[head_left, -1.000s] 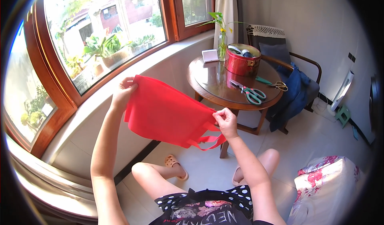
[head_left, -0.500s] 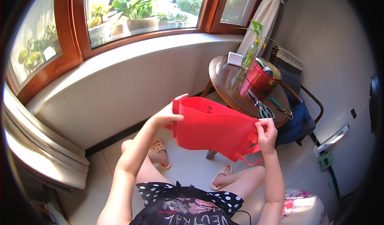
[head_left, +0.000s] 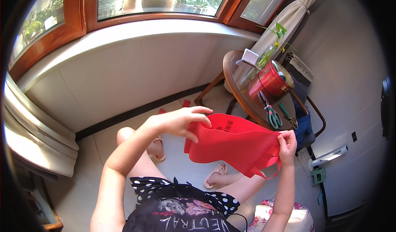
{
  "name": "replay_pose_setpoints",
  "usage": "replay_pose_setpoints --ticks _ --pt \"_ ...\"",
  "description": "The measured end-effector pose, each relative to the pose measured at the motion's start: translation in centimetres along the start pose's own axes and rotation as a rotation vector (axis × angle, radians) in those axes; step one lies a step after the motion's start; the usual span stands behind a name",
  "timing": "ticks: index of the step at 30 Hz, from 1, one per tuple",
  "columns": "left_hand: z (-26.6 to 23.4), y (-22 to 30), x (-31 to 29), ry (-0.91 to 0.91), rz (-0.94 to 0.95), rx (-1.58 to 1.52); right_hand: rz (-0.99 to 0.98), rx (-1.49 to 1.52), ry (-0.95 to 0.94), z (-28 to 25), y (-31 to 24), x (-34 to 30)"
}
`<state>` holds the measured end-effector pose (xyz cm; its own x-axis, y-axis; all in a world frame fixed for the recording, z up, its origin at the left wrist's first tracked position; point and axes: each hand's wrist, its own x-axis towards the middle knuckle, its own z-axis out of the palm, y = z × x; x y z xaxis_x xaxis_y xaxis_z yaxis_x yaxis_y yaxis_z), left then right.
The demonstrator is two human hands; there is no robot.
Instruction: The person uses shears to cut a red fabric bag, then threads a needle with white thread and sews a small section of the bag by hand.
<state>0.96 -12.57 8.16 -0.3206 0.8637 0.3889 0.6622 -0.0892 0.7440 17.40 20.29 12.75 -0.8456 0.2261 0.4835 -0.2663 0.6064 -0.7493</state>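
Note:
A red fabric bag (head_left: 231, 147) hangs in front of me over my knees, its mouth gaping and dark printing on the inner far side. My right hand (head_left: 287, 146) pinches its upper right corner between thumb and fingers. A red strap (head_left: 272, 172) loops down below that hand. At the bag's left end my left hand (head_left: 187, 121) is open, thumb and fingers spread around the edge without closing on it. Small red pieces (head_left: 186, 103) show beyond my left hand, near the base of the wall.
A round glass-topped table (head_left: 243, 95) at the right holds a red tin (head_left: 274, 83), scissors (head_left: 272, 114), a green-handled tool (head_left: 288, 114), a white card-like object (head_left: 250, 56) and a plant in a glass vase (head_left: 266, 56). A flowered stool (head_left: 284, 217) stands by my right arm.
My left hand has loosened from the bag's left edge and spread its fingers. Red pieces now show beyond it. The bag has shifted slightly right and down, its left side sagging.

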Motion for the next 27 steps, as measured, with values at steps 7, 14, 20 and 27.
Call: replay_pose_setpoints --ticks 7,14,20,27 --pt "-0.7 0.0 0.2 -0.201 -0.153 0.164 0.074 0.046 -0.020 -1.4 -0.1 1.1" --pt "-0.5 -1.0 0.0 -0.049 0.035 -0.036 0.111 0.098 -0.078 -1.7 1.5 0.8" --pt "0.8 -1.9 -1.1 0.212 -0.251 -0.469 0.120 0.144 -0.061 -1.3 1.7 0.8" --pt "2.2 -4.4 -1.4 0.260 -0.593 -0.817 0.267 0.213 -0.005 -0.5 3.2 0.7"
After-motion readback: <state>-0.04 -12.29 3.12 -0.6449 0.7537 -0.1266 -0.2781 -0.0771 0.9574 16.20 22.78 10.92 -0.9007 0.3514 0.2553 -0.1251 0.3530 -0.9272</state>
